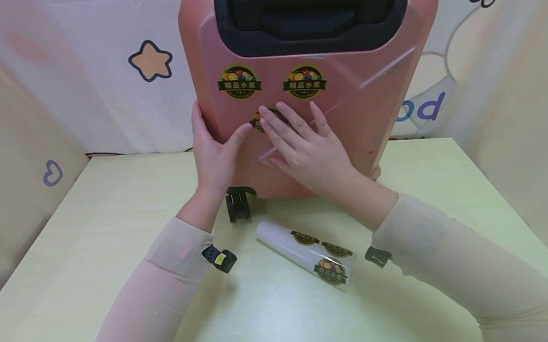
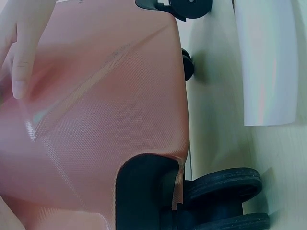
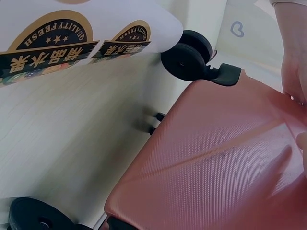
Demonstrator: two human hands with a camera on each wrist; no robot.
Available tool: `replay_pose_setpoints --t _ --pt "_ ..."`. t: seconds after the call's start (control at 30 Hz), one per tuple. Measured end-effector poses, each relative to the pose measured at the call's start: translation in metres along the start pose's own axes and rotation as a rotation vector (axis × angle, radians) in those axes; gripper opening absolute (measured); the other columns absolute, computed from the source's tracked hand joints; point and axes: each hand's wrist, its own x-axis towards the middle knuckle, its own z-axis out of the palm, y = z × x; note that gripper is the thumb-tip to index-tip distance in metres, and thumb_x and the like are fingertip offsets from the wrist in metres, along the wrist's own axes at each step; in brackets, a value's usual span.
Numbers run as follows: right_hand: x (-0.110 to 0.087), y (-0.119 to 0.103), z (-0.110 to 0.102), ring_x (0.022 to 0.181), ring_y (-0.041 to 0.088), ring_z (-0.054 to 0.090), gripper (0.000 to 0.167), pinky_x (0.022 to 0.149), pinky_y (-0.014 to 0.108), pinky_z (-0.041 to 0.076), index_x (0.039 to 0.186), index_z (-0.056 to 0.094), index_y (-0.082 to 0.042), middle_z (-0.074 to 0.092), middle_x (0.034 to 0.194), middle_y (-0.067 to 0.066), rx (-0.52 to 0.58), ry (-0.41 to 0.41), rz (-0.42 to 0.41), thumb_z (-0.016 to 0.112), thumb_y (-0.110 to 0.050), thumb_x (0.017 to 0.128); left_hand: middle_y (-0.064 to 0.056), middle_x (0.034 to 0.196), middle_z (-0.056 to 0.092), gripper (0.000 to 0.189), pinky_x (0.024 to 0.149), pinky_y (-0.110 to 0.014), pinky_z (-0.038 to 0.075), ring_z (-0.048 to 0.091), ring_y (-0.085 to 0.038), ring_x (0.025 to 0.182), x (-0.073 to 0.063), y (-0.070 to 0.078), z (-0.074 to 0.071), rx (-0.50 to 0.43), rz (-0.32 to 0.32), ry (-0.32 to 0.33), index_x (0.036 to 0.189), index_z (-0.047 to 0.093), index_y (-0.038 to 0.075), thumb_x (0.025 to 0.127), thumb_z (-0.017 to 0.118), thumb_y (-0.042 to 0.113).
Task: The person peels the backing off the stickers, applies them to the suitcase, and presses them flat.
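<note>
A pink suitcase (image 1: 348,127) stands on the table with its black handle housing (image 1: 315,15) toward the top. Two round fruit stickers, a left one (image 1: 239,82) and a right one (image 1: 304,81), lie flat on its front. Below them is a third sticker (image 1: 256,121), partly hidden under my right hand (image 1: 308,149), whose extended fingers press on it. My left hand (image 1: 215,157) holds the suitcase's left side, its thumb reaching across the front to the third sticker's left edge. In the left wrist view, right-hand fingers (image 2: 21,72) rest against the pink shell.
A curled sheet of the same stickers (image 1: 304,252) lies on the table (image 1: 127,214) between my forearms. Black wheels (image 1: 238,205) show under the suitcase. A printed curtain (image 1: 99,99) hangs behind and at both sides.
</note>
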Motion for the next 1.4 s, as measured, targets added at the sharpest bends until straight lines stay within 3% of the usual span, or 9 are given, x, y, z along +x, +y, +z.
replay_pose_setpoints --t 0.1,0.23,0.5,0.67,1.23,1.4 --pt "0.0 0.001 -0.001 0.141 0.023 0.01 0.062 0.109 0.053 0.009 0.146 0.029 -0.009 0.022 0.152 0.006 0.013 -0.014 0.003 0.05 -0.037 0.095 -0.007 0.131 0.042 0.08 0.096 -0.028 0.039 0.045 -0.014 0.115 -0.003 0.01 0.001 -0.002 0.003 -0.002 0.143 0.02 0.005 0.083 0.071 0.016" --pt "-0.001 0.002 -0.002 0.141 0.023 0.01 0.062 0.109 0.053 0.008 0.146 0.03 -0.008 0.023 0.152 0.007 0.031 -0.017 0.009 0.051 -0.036 0.094 -0.008 0.131 0.042 0.08 0.096 -0.027 0.039 0.045 -0.014 0.115 -0.004 0.011 0.001 -0.002 0.005 -0.001 0.143 0.02 0.004 0.083 0.071 0.014" --pt "-0.005 0.005 -0.002 0.141 0.024 0.011 0.061 0.109 0.053 0.008 0.145 0.031 -0.008 0.024 0.152 0.007 0.031 -0.027 0.019 0.051 -0.035 0.094 0.0 0.131 0.043 0.084 0.096 -0.027 0.039 0.044 -0.011 0.115 0.004 -0.016 0.001 0.007 0.018 0.011 0.144 0.021 0.014 0.08 0.074 0.023" --pt "-0.006 0.006 -0.004 0.141 0.024 0.01 0.061 0.109 0.054 0.007 0.145 0.031 -0.008 0.023 0.152 0.007 0.041 -0.035 0.021 0.051 -0.035 0.094 0.001 0.13 0.044 0.084 0.096 -0.027 0.039 0.045 -0.01 0.114 0.005 -0.021 0.001 0.023 0.023 0.022 0.144 0.022 0.016 0.079 0.075 0.026" --pt "-0.01 0.004 -0.002 0.14 0.025 0.015 0.063 0.109 0.054 0.007 0.144 0.032 -0.005 0.026 0.151 0.01 0.086 -0.032 0.025 0.054 -0.034 0.093 0.001 0.13 0.044 0.083 0.096 -0.027 0.039 0.045 -0.01 0.114 0.005 -0.02 0.001 0.008 0.032 0.023 0.144 0.022 0.015 0.08 0.073 0.026" --pt "-0.012 -0.004 0.003 0.139 0.025 0.019 0.064 0.108 0.055 0.011 0.144 0.034 -0.006 0.028 0.15 0.009 0.06 -0.027 -0.03 0.055 -0.037 0.092 -0.003 0.131 0.043 0.081 0.097 -0.029 0.039 0.045 -0.013 0.115 0.001 -0.007 0.002 -0.016 0.017 0.006 0.144 0.021 0.01 0.081 0.072 0.02"
